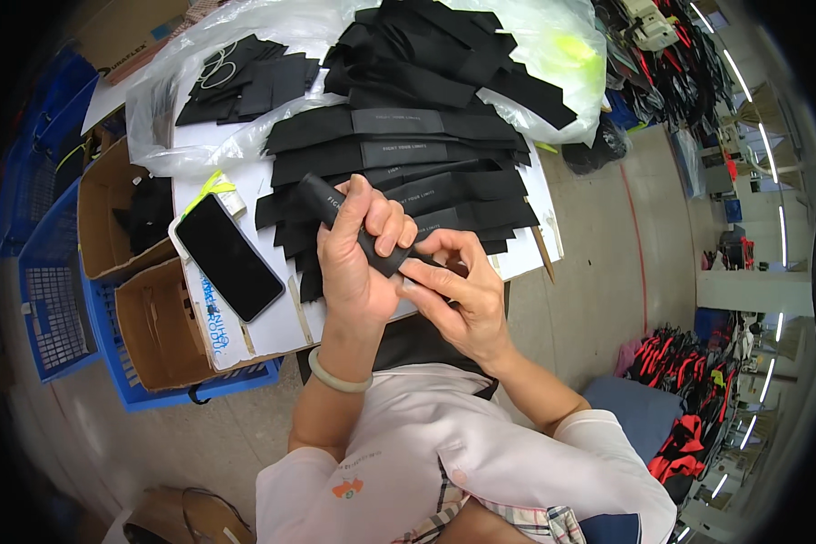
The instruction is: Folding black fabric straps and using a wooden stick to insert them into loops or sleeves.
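My left hand point(363, 245) is closed around a folded black fabric strip point(319, 195) with pale print, one end sticking up past the thumb. Close beside it, my right hand point(458, 295) pinches the strip's lower end between thumb and fingers. A small pale bit shows at the right fingertips, too small to make out. Just beyond both hands, similar black fabric strips point(399, 154) lie overlapped in a row on the white table point(267, 335), their printed patches facing up. The part of the strip inside my left palm is hidden.
Behind the row lies a loose heap of black strips point(426, 54) on clear plastic sheeting point(159, 136). Left of my hands are a phone point(229, 258), a stack of black pieces point(254, 86) with pale cord, cardboard boxes point(159, 313) and blue crates point(50, 313).
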A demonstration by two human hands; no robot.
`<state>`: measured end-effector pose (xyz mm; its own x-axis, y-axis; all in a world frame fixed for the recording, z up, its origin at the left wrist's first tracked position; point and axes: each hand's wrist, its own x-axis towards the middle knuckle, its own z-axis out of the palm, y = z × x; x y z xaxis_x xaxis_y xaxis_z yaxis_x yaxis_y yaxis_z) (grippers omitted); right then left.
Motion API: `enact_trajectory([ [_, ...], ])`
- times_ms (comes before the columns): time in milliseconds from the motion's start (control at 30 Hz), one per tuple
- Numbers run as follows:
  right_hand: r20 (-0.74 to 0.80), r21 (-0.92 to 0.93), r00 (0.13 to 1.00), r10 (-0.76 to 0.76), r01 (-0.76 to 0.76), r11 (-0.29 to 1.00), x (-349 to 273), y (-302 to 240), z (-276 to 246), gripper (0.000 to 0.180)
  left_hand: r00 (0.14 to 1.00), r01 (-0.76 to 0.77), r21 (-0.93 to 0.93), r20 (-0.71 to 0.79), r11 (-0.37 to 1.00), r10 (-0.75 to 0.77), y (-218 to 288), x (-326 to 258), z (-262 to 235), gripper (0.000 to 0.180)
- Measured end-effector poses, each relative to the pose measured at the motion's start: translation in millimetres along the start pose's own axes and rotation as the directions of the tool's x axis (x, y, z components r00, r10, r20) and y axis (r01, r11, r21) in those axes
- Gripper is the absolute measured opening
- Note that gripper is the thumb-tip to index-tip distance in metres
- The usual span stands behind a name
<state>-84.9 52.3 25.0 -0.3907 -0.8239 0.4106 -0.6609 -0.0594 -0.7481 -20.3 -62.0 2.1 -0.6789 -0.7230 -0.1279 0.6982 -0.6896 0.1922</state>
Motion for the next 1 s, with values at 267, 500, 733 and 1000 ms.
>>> enact_trajectory([
  [267,0.305,-0.213,0.952,-0.003,0.072,0.974,3.3,27.3,-1.6,0.019,0.999,0.009,0.144,0.051,0.989,-0.016,-25.2,-16.9,13.8,0.013],
  [500,0.327,-0.097,0.943,-0.061,0.097,0.990,-24.5,37.0,-16.1,0.033,0.985,-0.013,0.329,0.169,0.944,-0.045,-15.1,-22.5,16.6,0.015],
  [733,0.006,0.386,0.999,0.033,-0.033,0.922,-12.4,30.6,9.3,0.050,0.944,-0.216,0.610,0.330,0.762,0.003,-29.9,-34.0,19.7,0.012],
  [1000,0.061,-0.063,0.987,-0.148,0.152,0.986,-32.1,28.9,-61.1,0.039,0.934,-0.165,0.564,0.353,0.809,-0.055,-19.0,-29.1,14.1,0.019],
])
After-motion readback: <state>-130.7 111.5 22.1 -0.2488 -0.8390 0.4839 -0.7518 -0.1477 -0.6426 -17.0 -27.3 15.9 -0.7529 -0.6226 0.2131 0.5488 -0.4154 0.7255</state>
